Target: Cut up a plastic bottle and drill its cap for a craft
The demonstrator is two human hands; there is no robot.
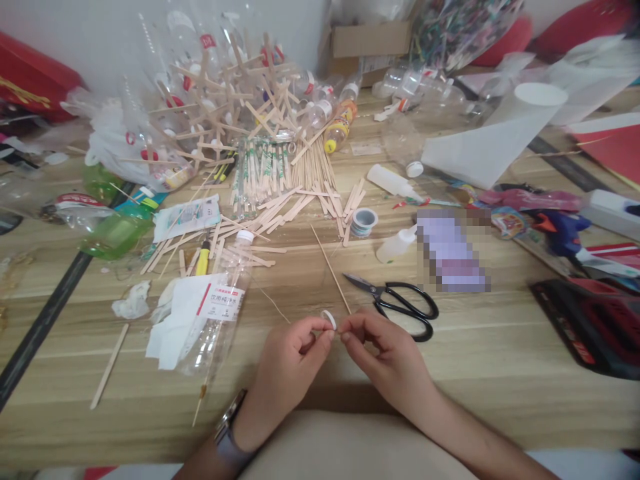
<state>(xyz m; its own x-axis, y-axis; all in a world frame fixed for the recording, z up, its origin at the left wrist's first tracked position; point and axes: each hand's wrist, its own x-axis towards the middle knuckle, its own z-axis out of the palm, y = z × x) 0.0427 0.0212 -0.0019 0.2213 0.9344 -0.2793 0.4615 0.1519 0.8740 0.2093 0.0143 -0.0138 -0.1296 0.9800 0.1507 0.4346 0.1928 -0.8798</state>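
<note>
Close to the table's front edge, my left hand [289, 363] pinches a small white plastic ring [329, 319] between thumb and forefinger. My right hand [393, 357] meets it fingertip to fingertip, its thumb and forefinger closed; what they hold is too small to tell. A thin thread [274, 303] lies on the table left of my hands. Just beyond my right fingers is a slim wooden stick [330, 270]. Black-handled scissors [407, 303] lie partly open beyond my right hand. Left of my hands, a clear plastic bottle [213, 340] with a white cap rests on its side.
Flat wooden sticks [270, 217] and bottles with sticks attached crowd the back. A spool [364, 222], a glue bottle [395, 245] and a pixelated phone-like object [453, 250] stand or lie ahead right. A red-black battery pack [590, 327] is far right, a yellow cutter [203, 258] left.
</note>
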